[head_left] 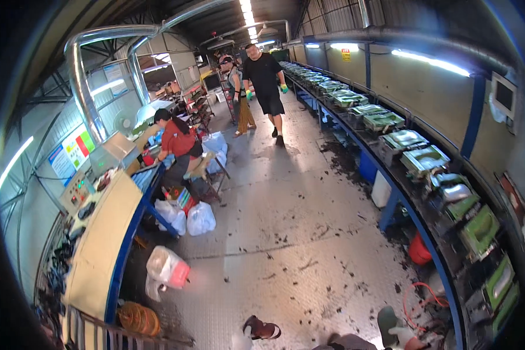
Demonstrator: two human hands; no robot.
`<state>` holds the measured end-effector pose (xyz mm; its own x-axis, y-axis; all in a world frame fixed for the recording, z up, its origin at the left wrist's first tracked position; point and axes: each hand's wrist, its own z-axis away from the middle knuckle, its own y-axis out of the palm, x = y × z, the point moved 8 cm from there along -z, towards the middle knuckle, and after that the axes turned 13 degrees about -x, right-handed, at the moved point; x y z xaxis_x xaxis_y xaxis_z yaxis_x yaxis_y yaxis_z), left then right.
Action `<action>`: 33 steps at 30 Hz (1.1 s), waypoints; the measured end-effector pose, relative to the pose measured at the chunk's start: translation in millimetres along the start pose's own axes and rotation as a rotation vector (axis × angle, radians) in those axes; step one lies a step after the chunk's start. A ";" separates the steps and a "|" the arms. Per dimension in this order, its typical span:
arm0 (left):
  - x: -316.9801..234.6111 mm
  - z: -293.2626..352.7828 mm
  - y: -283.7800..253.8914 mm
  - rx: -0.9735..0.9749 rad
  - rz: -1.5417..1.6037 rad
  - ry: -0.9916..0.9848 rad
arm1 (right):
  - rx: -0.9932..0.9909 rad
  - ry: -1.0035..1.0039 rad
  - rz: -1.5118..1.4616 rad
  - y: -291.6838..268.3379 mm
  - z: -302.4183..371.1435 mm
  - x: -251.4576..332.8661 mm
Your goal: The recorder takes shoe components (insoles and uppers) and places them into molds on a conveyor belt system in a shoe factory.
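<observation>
At the lower edge, right of centre, my right hand wears a white glove with dark green on it. It hangs beside the right bench, near a thin orange hose; nothing shows in its grip, and its fingers are not distinct. A pale, smeared shape at the bottom, left of centre, looks like my left hand, its fingers unreadable. Close to that lies my dark maroon shoe on the metal floor.
A long bench with rows of green-and-silver moulds runs along the right. Left stands a curved tan worktop, where a person in red works. Two people, one in black, stand ahead. A white bin and debris dot the floor.
</observation>
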<state>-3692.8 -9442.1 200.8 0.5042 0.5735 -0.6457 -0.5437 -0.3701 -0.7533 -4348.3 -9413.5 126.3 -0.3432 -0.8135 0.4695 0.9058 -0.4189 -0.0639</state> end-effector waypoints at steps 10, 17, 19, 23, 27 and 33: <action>-153.3 -372.5 125.8 -0.233 -0.016 0.028 | 0.220 -0.603 0.331 361.7 -146.1 480.7; -529.6 -693.4 252.4 0.046 -0.067 0.276 | 0.039 -0.321 0.070 408.9 -308.0 642.6; -623.3 -776.0 267.2 -0.014 0.138 0.402 | -0.082 -0.094 0.168 487.9 -290.4 745.9; -736.0 -899.2 320.0 -0.097 0.342 0.379 | 0.226 -0.399 0.072 678.5 -360.2 964.4; -841.5 -1033.2 386.9 0.019 0.690 0.289 | 0.340 -0.456 0.075 857.2 -444.8 1157.5; -1001.2 -1259.7 486.6 0.049 0.612 0.118 | 0.154 -0.493 0.338 956.0 -581.0 1349.2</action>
<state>-3617.1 -11117.0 323.0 0.1613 0.1826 -0.9699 -0.7861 -0.5704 -0.2381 -4089.9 -11146.0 187.1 0.0912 -0.5936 0.7995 0.9825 -0.0774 -0.1695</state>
